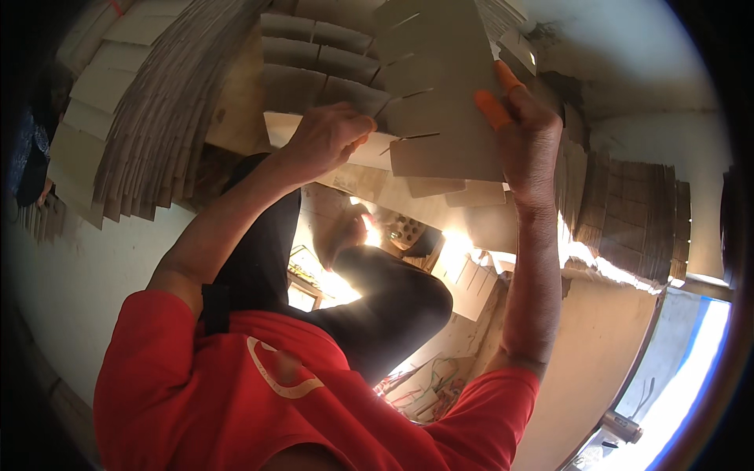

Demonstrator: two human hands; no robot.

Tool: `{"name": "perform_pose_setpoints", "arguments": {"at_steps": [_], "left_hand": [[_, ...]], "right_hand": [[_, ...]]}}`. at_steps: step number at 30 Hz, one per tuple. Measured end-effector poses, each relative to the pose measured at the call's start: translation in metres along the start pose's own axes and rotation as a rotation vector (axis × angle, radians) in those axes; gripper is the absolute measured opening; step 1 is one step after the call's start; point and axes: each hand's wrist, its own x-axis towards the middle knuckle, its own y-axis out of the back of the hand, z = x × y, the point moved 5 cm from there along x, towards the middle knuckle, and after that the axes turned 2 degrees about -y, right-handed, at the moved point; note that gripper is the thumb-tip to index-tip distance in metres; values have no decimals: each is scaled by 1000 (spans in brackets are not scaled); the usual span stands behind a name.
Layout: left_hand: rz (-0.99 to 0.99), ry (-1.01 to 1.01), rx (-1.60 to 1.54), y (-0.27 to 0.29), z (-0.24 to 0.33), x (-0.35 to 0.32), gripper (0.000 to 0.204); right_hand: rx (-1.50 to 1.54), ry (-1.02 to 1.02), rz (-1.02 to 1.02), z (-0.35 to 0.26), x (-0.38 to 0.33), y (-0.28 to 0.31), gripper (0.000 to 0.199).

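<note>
My right hand point(530, 133) grips the right edge of a slotted cardboard sheet point(452, 94), with orange covers on its thumb and a finger. Several slits run in from the left side of that sheet. Left of it lies a cardboard divider grid point(290, 82), whose crossed strips form rows of cells. At the grid's near right corner is my left hand point(326, 137), its fingers curled together in a pinch. Whatever is between those fingertips is hidden. The sheet's left edge meets the grid's strips near my left fingertips.
Tall stacks of cardboard strips point(157, 118) lean at the left, and more stacked cardboard point(624, 216) stands at the right. My bent legs point(385, 306) are below the work. A loose slotted piece point(467, 286) lies lower down. A metal cylinder point(620, 426) sits at lower right.
</note>
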Motion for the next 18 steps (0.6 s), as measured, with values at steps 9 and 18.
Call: {"name": "perform_pose_setpoints", "arguments": {"at_steps": [9, 18], "left_hand": [[-39, 27, -3, -3, -4, 0, 12], [-22, 25, -12, -4, -4, 3, 14]], "right_hand": [[110, -34, -66, -1, 5, -6, 41], [41, 165, -188, 0, 7, -68, 6]]}}
